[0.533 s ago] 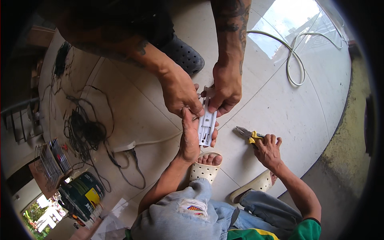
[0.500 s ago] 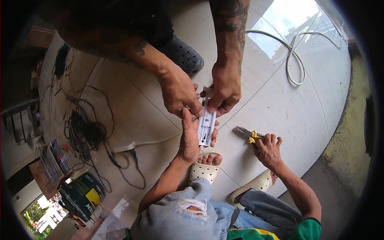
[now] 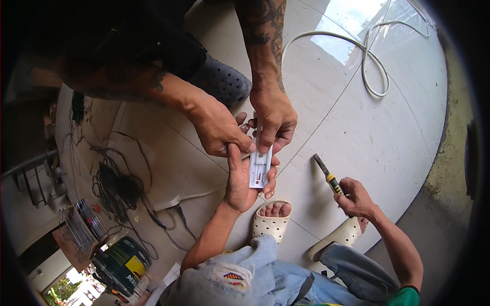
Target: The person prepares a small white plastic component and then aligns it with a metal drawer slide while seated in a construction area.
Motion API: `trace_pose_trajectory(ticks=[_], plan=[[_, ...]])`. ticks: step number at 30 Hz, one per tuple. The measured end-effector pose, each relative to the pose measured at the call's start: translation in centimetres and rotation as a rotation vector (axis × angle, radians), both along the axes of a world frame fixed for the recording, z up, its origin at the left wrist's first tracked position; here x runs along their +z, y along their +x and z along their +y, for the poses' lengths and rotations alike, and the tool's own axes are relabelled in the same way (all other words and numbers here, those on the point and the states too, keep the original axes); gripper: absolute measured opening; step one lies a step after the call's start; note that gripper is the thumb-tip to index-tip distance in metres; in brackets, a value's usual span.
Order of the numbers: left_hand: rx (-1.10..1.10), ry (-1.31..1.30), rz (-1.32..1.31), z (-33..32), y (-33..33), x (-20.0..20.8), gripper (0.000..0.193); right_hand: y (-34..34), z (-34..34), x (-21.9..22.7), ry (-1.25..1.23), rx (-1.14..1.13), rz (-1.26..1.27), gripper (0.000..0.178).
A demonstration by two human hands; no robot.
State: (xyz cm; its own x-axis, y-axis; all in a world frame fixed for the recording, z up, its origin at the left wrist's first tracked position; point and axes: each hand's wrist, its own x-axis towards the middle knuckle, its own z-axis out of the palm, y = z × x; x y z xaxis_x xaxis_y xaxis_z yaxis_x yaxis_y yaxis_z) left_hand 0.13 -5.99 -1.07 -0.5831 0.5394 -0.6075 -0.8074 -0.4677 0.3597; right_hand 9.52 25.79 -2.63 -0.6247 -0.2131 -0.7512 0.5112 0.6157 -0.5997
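Note:
My left hand [image 3: 239,179] is wrapped round a long white slotted plastic housing [image 3: 259,176], holding it from below with the thumb on one side and fingertips on the other. A co-worker's two hands, one on the left [image 3: 218,125] and one on the right [image 3: 274,115], press and pinch its far end, so that part is hidden. My right hand [image 3: 359,198] grips a pair of pliers [image 3: 334,184] by its yellow and black handles. Their jaws point away to the upper left, turned edge-on, apart from the housing.
A white cable [image 3: 376,92] loops on the tiled floor at the far right. Tangled dark cords [image 3: 117,188] and a white power strip [image 3: 167,203] lie left. A green tool box [image 3: 122,265] stands lower left. A co-worker's dark clog [image 3: 222,80] and my cream clogs [image 3: 270,224] are close by.
My right hand has turned the pliers from flat to edge-on, moving slightly down and right. The co-worker's hands still press the housing, with the right one now lower over it. The whole view has shifted.

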Motion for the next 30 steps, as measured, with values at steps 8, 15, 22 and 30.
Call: trace_pose_trajectory(ticks=[8,15,22,30], plan=[[0.074,-0.200,0.109,1.5,-0.2,0.2,0.087,-0.5,-2.8,7.8,-0.336,-0.355,-0.002,0.023],[0.142,-0.260,0.114,0.8,0.6,-0.2,0.111,-4.4,-5.7,15.1,-0.076,0.178,0.171,0.026],[0.206,-0.255,0.096,1.0,0.5,0.4,0.110,-4.8,-7.6,14.9,0.023,0.329,0.170,0.032],[0.057,-0.301,0.179,0.3,1.0,0.3,0.115,-4.2,-7.3,14.4,-0.116,0.165,0.204,0.028]])
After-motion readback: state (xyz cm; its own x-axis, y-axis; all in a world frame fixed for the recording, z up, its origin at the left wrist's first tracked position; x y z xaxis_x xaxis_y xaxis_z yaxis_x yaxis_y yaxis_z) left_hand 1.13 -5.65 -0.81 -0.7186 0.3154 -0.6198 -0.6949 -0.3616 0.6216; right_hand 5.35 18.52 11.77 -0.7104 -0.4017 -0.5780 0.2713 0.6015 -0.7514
